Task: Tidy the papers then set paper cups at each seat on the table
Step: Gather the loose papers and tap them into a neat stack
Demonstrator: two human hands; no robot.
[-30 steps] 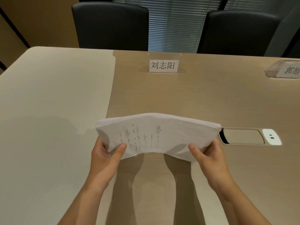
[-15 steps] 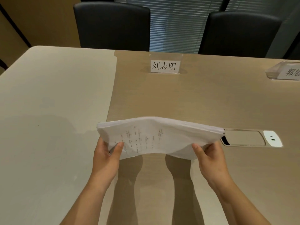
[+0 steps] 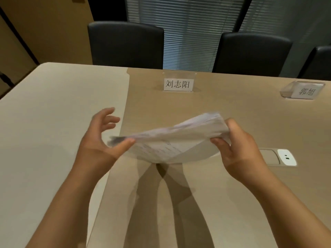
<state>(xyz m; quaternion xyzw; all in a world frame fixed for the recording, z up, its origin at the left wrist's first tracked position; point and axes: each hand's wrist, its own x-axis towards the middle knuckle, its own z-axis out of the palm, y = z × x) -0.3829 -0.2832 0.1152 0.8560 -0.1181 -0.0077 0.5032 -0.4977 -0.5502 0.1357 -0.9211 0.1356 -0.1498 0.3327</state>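
Above table (image 3: 53, 122), right hand (image 3: 240, 149) pinches papers (image 3: 175, 140); left hand (image 3: 102, 138) splayed.

- A name card (image 3: 178, 84) in a clear stand sits upright at the far middle, printed with black characters.
- A second name card (image 3: 305, 90), also in clear plastic, stands at the far right, turned at an angle.
- A flush socket panel (image 3: 276, 156) lies set into the surface at the right, its white end showing two small slots.
- Three black chairs line the far side: one (image 3: 126, 44) left of centre, one (image 3: 252, 53) right of centre, one (image 3: 318, 62) cut by the right edge.
- Closed blinds (image 3: 186, 27) hang behind the chairs.
- A tan wall (image 3: 46, 27) fills the far left.
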